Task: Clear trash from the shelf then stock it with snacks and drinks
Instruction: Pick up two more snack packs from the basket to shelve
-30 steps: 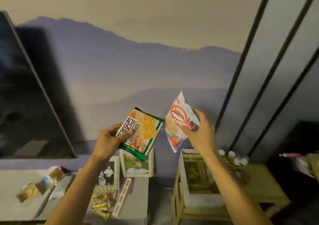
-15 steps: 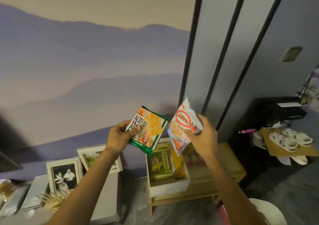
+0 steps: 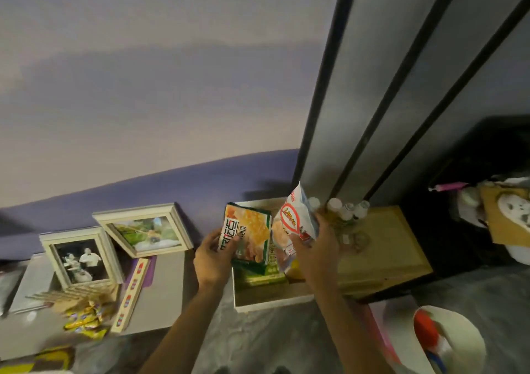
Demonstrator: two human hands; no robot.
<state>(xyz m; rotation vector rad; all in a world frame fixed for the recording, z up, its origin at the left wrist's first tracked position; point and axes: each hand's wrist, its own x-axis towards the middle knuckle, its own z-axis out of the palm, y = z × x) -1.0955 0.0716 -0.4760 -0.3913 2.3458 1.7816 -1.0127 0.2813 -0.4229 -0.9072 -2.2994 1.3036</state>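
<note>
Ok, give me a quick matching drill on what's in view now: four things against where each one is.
Things:
1. green snack packet
2. white snack packet
3. black-and-white framed photo
4. small white-capped bottles

Places:
A. on the wooden shelf top by the dark wall strips
B. in the left hand
C. on the grey surface at left
D. in the right hand

Pairs: 1-B, 2-D, 3-C, 4-A

Bare forearms, L hand (image 3: 212,259), R hand (image 3: 318,254)

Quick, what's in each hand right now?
Left hand: closed on the green snack packet.
Right hand: closed on the white snack packet.
</note>
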